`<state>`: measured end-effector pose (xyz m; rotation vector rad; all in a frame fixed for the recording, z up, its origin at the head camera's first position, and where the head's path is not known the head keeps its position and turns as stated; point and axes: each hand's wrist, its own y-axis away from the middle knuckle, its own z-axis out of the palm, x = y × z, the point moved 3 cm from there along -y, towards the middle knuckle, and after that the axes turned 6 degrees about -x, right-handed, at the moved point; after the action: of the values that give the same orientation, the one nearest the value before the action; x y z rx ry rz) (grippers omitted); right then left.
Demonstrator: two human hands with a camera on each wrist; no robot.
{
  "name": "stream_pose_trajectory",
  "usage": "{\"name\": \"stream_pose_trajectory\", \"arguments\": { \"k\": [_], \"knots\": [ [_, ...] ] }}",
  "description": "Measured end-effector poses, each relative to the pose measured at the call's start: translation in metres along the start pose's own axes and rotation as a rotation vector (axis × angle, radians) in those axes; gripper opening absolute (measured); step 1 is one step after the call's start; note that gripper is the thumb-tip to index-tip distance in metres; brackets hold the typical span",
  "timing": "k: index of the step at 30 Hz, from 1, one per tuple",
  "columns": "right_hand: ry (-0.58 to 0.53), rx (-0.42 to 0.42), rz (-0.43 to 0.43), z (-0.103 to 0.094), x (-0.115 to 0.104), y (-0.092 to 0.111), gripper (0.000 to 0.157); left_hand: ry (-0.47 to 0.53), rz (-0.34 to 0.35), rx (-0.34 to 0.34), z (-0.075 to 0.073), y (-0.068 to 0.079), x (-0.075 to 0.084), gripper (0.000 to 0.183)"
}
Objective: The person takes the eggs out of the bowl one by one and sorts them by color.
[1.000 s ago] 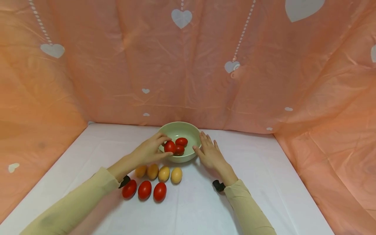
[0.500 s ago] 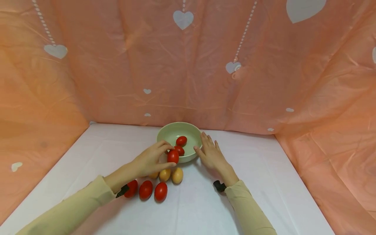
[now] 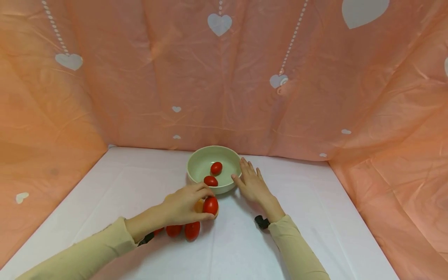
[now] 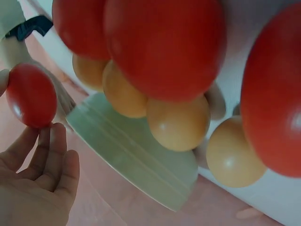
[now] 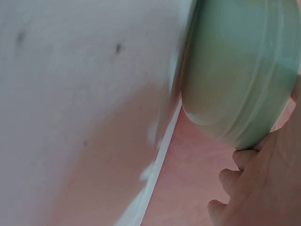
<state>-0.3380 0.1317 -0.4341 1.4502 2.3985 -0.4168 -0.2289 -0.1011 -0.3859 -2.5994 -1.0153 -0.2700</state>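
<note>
My left hand (image 3: 183,204) pinches a smooth red egg-shaped object (image 3: 210,205) between thumb and fingertips, just in front of the bowl. In the left wrist view, the fingers (image 4: 49,155) and the held red object (image 4: 32,96) show at the left. A pale green bowl (image 3: 199,161) stands at the back of the table, with two similar red objects (image 3: 216,168) inside. My right hand (image 3: 253,186) rests against the bowl's right side, fingers extended; the right wrist view shows it beside the bowl's outer wall (image 5: 235,75).
Before the bowl lies a row of yellow egg-shaped objects (image 4: 178,125), mostly hidden by my left hand in the head view. Nearer me is a row of red ones (image 3: 192,230). A white cloth (image 3: 238,249) covers the table; a pink heart-patterned curtain (image 3: 245,116) hangs behind.
My left hand has brought the red egg-shaped object out from over the bowl, toward me and slightly right, above the yellow row. The right hand has stayed at the bowl.
</note>
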Motion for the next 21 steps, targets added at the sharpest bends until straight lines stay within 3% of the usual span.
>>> {"name": "stream_pose_trajectory", "arguments": {
  "k": [5, 21],
  "knots": [
    [-0.010, 0.015, -0.008, 0.000, -0.001, 0.001, 0.076, -0.100, 0.051, -0.053, 0.009, 0.002, 0.006, 0.045],
    [0.001, 0.011, -0.005, 0.000, 0.000, 0.000, 0.076, -0.171, 0.082, -0.166, 0.032, 0.010, 0.017, 0.042]
  ]
}}
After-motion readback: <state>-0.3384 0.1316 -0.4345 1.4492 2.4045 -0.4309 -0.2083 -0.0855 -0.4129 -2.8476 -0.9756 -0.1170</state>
